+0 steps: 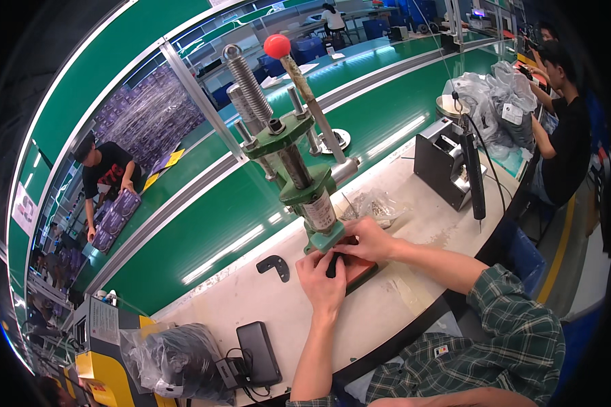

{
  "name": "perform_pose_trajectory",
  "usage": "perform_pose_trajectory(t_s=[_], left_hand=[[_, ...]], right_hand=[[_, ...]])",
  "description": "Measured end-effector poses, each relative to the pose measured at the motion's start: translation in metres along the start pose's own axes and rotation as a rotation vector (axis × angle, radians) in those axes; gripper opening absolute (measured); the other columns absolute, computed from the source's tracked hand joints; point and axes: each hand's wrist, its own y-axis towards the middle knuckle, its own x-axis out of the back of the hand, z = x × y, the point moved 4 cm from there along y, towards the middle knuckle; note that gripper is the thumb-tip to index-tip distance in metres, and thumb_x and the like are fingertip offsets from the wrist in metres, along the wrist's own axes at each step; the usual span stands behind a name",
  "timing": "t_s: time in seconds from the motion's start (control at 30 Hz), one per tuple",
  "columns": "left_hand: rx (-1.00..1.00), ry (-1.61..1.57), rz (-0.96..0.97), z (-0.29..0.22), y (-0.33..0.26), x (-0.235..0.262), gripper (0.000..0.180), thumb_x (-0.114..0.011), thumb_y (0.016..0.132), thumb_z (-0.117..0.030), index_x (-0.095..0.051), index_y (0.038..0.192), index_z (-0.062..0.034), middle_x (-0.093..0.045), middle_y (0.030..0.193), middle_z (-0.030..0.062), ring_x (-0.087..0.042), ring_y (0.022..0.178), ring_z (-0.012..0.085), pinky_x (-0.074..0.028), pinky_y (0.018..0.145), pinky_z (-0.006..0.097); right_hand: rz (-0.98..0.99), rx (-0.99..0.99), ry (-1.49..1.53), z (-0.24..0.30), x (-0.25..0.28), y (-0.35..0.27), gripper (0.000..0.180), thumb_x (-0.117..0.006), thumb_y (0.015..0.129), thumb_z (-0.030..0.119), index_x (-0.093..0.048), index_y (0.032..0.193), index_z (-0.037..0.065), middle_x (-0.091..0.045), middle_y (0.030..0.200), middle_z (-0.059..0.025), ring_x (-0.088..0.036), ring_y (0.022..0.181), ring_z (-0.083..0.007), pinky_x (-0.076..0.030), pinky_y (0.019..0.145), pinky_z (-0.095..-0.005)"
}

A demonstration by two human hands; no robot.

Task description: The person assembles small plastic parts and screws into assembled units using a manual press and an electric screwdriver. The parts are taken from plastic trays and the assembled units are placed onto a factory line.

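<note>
A green hand lever press (309,190) with a red ball knob (277,46) on its lever stands upright in front of me. Directly beneath its ram, my left hand (322,279) is closed on a small black part (332,265) over an orange-red base plate (361,269). Pinched fingers of my right hand (366,241) meet it from the right, just beside the ram's lower end; what they grip is hidden. To the left on the bench lies a curved black plastic piece (275,266), apart from both hands.
An electric screwdriver (474,173) hangs at right beside a black-sided machine (445,163). A clear bag of small parts (377,205) lies behind my right hand. Bagged dark parts (183,359) and a black power bank-like box (258,353) sit front left. Beyond runs a green conveyor belt (251,234); co-workers stand nearby.
</note>
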Motion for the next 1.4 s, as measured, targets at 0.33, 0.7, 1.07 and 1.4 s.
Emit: perform_pose_trajectory(t_s=[0.33, 0.7, 1.07, 1.4], left_hand=[[0.099, -0.044, 0.041, -0.004, 0.004, 0.003, 0.034, -0.081, 0.081, -0.016, -0.074, 0.111, -0.0008, -0.060, 0.110, 0.0144, -0.054, 0.110, 0.0352, -0.047, 0.097, 0.046], [0.092, -0.033, 0.044, -0.004, 0.004, 0.002, 0.032, -0.081, 0.081, -0.016, -0.077, 0.109, -0.0017, -0.061, 0.109, 0.0147, -0.055, 0.109, 0.0344, -0.047, 0.098, 0.045], [0.099, -0.031, 0.052, -0.006, 0.008, 0.003, 0.034, -0.081, 0.081, -0.018, -0.075, 0.109, -0.0004, -0.061, 0.109, 0.0135, -0.053, 0.110, 0.0347, -0.047, 0.098, 0.045], [0.153, -0.008, 0.115, 0.010, 0.005, -0.002, 0.032, -0.083, 0.080, -0.020, -0.075, 0.104, -0.0017, -0.062, 0.106, 0.0115, -0.053, 0.108, 0.0324, -0.047, 0.098, 0.043]], right_hand=[[0.027, 0.135, -0.043, 0.006, 0.008, 0.001, 0.019, -0.077, 0.090, 0.008, -0.079, 0.109, 0.006, -0.074, 0.109, -0.0146, -0.074, 0.093, -0.0331, -0.060, 0.082, -0.0398], [0.130, 0.196, -0.282, 0.013, 0.003, 0.003, 0.020, -0.074, 0.090, 0.011, -0.080, 0.109, 0.011, -0.073, 0.114, -0.0134, -0.070, 0.106, -0.0359, -0.057, 0.093, -0.0429], [0.091, 0.161, -0.167, 0.017, 0.039, -0.013, 0.019, -0.076, 0.088, 0.008, -0.082, 0.106, 0.009, -0.076, 0.107, -0.0123, -0.074, 0.095, -0.0319, -0.058, 0.084, -0.0387], [-0.657, 0.359, 0.157, 0.130, 0.161, 0.018, 0.030, -0.071, 0.100, 0.021, -0.073, 0.118, -0.003, -0.075, 0.104, -0.0112, -0.071, 0.093, -0.0164, -0.057, 0.082, -0.0309]])
